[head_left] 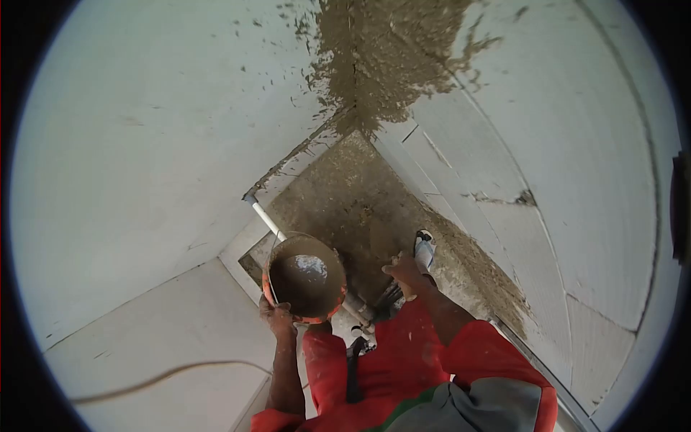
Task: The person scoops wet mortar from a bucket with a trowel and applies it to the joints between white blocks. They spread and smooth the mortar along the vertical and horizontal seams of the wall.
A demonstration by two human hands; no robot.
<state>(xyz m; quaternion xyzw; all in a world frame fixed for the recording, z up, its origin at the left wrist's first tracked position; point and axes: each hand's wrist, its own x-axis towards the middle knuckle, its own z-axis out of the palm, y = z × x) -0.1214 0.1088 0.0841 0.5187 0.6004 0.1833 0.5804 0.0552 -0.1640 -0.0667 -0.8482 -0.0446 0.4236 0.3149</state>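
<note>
An orange bucket (332, 311) with a thin wire handle hangs at the left of my legs, holding wet brown mortar (295, 284) with a shiny surface. My left hand (277, 317) is closed on its lower left side, by the rim and wire. Out ahead of my right leg, my right hand (407, 273) has its fingers curled. From it a flat, mortar-coloured blade, apparently a trowel (381, 239), extends over the dirty floor; its handle is hidden in the hand.
Wet mortar (403, 57) covers the wall corner ahead, with splashes on the left wall (144, 158). Panels with seams form the right wall (576, 158). A white pipe (268, 218) slants behind the bucket. Spilled mortar (475, 259) lines the right wall's foot. A hose (173, 372) lies lower left.
</note>
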